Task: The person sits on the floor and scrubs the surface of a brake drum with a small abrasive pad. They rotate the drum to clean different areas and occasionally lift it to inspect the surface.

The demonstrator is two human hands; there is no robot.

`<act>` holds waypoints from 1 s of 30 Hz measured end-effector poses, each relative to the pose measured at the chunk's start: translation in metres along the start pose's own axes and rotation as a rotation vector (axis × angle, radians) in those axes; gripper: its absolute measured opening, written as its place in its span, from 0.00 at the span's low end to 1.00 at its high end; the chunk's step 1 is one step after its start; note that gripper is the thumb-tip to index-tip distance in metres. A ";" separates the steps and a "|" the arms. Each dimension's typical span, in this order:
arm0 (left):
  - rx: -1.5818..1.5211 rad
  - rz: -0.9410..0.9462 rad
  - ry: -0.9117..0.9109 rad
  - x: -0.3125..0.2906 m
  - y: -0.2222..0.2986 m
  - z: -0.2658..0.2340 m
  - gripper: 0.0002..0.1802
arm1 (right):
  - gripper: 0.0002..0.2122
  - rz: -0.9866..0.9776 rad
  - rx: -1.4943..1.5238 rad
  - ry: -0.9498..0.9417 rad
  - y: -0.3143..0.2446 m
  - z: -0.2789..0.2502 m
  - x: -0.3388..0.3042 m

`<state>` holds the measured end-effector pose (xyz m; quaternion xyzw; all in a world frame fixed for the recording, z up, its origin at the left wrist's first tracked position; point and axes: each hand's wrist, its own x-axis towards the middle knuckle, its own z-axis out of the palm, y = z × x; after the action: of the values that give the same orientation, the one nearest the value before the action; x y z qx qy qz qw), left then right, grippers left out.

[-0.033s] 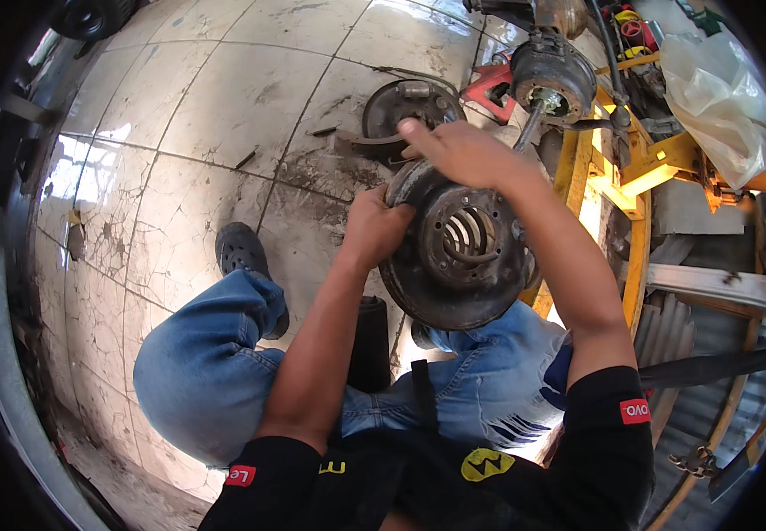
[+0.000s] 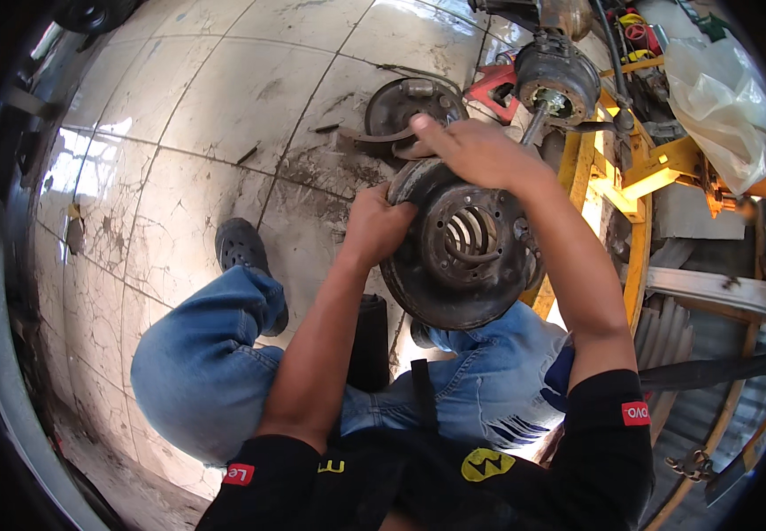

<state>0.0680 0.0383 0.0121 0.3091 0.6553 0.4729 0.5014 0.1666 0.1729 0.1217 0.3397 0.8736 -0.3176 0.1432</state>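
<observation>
A dark, round drum brake backing plate (image 2: 409,279) stands tilted between my knees. It has a large central hole and a ring of bolt holes. Through the hole a coil spring (image 2: 469,232) shows. My left hand (image 2: 379,221) grips the plate's left rim, thumb on the near face. Across its far upper rim reaches my right hand (image 2: 480,155), thumb stretched out to the left, other fingers curled down and mostly hidden. What those fingers hold is out of sight. Just beyond, on the floor, lie another round backing plate (image 2: 387,111) and a curved brake shoe (image 2: 361,139).
An axle end with a brake drum (image 2: 564,75) stands at the far right, beside a red stand (image 2: 494,86). Yellow metal frames (image 2: 635,190) and a clear plastic sheet (image 2: 719,106) crowd the right. A black cylinder (image 2: 371,341) is between my legs on the tiled floor (image 2: 197,168).
My right hand has shifted very slightly to the right above the plate's far rim. The left hand and the plate hold nearly the same position.
</observation>
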 end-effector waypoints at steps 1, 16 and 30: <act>0.035 -0.015 -0.024 0.000 0.003 0.000 0.17 | 0.38 -0.002 -0.018 0.033 0.004 0.002 -0.004; -0.081 -0.008 -0.028 -0.012 0.007 0.014 0.19 | 0.43 0.144 -0.114 -0.065 0.014 0.008 0.014; -0.089 0.061 -0.028 -0.010 0.000 0.019 0.18 | 0.30 0.097 0.056 0.223 0.043 0.000 0.016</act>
<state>0.0895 0.0353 0.0146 0.3130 0.6168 0.5124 0.5089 0.1842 0.2054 0.0941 0.4185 0.8575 -0.2950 0.0509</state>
